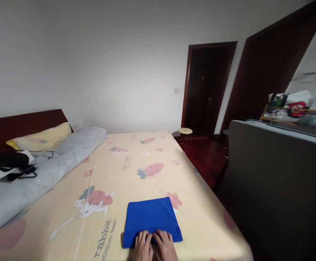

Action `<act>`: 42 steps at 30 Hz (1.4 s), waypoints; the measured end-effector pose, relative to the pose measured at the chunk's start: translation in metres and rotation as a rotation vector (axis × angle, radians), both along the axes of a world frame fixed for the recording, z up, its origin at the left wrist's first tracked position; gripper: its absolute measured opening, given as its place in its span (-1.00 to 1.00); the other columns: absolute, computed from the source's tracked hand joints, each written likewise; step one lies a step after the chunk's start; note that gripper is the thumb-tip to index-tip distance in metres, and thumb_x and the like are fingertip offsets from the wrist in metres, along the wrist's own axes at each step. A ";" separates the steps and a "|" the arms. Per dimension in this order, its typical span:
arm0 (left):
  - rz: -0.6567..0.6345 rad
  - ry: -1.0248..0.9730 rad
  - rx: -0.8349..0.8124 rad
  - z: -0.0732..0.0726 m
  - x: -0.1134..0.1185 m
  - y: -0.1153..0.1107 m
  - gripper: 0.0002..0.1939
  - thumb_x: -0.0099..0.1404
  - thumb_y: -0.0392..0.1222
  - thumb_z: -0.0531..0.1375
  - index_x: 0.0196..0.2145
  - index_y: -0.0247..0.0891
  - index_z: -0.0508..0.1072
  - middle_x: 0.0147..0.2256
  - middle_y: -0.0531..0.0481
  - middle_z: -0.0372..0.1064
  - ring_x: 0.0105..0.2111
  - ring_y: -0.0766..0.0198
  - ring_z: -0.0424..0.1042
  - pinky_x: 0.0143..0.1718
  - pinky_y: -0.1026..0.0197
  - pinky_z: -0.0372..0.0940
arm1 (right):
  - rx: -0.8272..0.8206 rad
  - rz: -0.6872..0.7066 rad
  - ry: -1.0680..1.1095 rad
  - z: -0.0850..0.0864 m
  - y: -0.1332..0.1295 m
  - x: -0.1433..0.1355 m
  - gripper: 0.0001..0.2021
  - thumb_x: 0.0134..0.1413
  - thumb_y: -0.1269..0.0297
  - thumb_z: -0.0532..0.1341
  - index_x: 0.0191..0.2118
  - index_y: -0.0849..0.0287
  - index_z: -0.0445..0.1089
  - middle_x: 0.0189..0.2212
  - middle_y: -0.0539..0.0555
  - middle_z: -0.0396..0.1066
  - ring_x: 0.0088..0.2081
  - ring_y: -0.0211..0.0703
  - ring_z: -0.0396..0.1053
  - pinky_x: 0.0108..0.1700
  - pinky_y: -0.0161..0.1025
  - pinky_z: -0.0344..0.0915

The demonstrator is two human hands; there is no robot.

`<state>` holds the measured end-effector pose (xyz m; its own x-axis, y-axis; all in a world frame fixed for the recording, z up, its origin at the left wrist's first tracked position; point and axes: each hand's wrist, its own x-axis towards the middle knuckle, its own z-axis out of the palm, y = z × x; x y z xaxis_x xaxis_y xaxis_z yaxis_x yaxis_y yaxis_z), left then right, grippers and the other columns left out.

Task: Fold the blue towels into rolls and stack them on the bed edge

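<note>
A blue cloth lies flat on the patterned bed sheet, its near edge doubled over into a thicker band. My left hand is at that band, fingers bent over it and gripping the fabric. Close beside it, my right hand holds the same band, with its fingers curled the same way. The thumbs of both hands come near each other at the middle of the edge. What lies under the fingertips is hidden.
To the left, a grey rolled quilt carries a phone and a black bag. A yellow pillow leans on the headboard. A round stool stands past the bed; a dark grey panel rises at right.
</note>
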<state>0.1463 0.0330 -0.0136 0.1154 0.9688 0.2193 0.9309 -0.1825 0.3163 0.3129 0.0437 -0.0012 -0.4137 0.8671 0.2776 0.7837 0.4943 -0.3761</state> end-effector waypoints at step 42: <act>0.156 -0.007 0.099 0.040 -0.054 -0.001 -0.61 0.27 -0.32 -0.06 -0.12 -0.09 0.49 -0.15 -0.05 0.50 -0.11 0.17 0.44 -0.08 0.12 0.27 | 0.069 -0.217 0.109 0.021 0.013 0.046 -0.65 0.19 0.37 -0.01 0.03 0.00 0.34 -0.04 0.10 0.42 -0.05 -0.05 0.34 -0.01 -0.09 0.18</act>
<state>0.0928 0.0322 0.0266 -0.0366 0.9486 0.3144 0.9482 -0.0664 0.3108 0.3588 0.0572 0.0201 -0.1838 0.9097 0.3723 0.8309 0.3462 -0.4356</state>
